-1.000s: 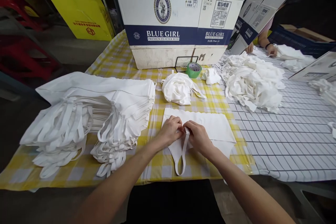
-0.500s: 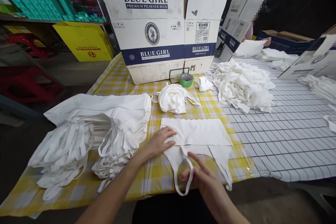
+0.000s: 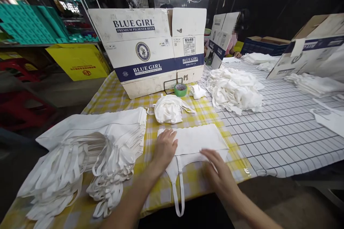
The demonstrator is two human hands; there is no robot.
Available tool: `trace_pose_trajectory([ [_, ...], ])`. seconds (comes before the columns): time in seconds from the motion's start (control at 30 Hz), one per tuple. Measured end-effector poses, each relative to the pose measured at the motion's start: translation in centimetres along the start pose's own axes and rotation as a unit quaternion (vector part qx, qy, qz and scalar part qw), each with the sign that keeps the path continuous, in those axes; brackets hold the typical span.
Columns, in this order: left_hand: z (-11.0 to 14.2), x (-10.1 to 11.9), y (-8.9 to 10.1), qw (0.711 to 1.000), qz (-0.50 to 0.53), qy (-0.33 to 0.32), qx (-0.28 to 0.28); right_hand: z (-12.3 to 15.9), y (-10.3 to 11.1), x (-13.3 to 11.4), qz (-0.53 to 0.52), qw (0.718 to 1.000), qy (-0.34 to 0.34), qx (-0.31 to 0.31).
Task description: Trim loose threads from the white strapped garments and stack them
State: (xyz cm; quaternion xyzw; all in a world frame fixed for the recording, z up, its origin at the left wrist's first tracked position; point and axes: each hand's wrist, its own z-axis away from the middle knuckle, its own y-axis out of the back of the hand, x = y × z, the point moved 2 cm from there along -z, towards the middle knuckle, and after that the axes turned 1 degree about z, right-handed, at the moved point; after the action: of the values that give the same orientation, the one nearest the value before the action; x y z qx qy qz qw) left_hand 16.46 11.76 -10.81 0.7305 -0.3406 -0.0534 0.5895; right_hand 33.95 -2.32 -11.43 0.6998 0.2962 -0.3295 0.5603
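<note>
A white camisole top (image 3: 199, 139) lies flat before me, its straight edge away from me and its straps toward me. My left hand (image 3: 165, 148) rests on its left end with the fingers laid on the cloth. Over the right side, my right hand (image 3: 220, 173) is open, fingertips stretched onto the fabric, covering the right strap. The left strap (image 3: 178, 193) hangs in a loop toward the table's front edge. Left of my hands is a thick stack of similar white tops (image 3: 107, 128), with straps bunched toward me. A crumpled white garment (image 3: 168, 110) sits just beyond the flat one.
A large beer carton (image 3: 145, 53) stands at the back, with green tape (image 3: 180, 89) and a small white cloth bundle (image 3: 197, 92) before it. On the right are a heap of white pieces (image 3: 233, 89) and another carton (image 3: 303, 48). Another person's hand (image 3: 237, 54) shows far back.
My view has tilted up and shifted right. My right hand has moved from the left strap to the camisole's right side, and the left strap now lies straighter. My left hand stays on the left end.
</note>
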Motion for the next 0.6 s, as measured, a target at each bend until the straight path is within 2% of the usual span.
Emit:
trace_pose_trajectory([
  [0.07,-0.5,2.2,-1.5,0.999,-0.012,-0.032,-0.021,-5.0,0.6,0.7,0.145,0.988,0.021,0.043],
  [0.13,-0.6,3.3,-2.8,0.997,-0.019,-0.050,-0.052,-8.5,0.1,1.9,0.246,0.969,0.020,0.018],
  [0.2,-0.1,3.1,-3.4,0.995,-0.022,-0.060,-0.083,-10.2,-0.3,3.5,0.293,0.955,0.015,-0.031],
  [0.27,0.9,1.6,-3.2,0.992,-0.024,-0.061,-0.108,-10.3,0.1,5.4,0.305,0.950,0.014,-0.058],
  [0.43,4.6,-2.7,-1.0,0.992,-0.029,-0.019,-0.124,-8.2,3.3,9.4,0.336,0.941,0.005,-0.039],
  [0.53,5.8,-4.1,0.0,0.993,-0.016,0.006,-0.118,-7.6,5.0,10.3,0.340,0.940,-0.005,-0.040],
  [0.6,5.3,-4.9,0.5,0.995,0.011,0.039,-0.092,-7.9,6.0,10.4,0.321,0.946,-0.018,-0.030],
])
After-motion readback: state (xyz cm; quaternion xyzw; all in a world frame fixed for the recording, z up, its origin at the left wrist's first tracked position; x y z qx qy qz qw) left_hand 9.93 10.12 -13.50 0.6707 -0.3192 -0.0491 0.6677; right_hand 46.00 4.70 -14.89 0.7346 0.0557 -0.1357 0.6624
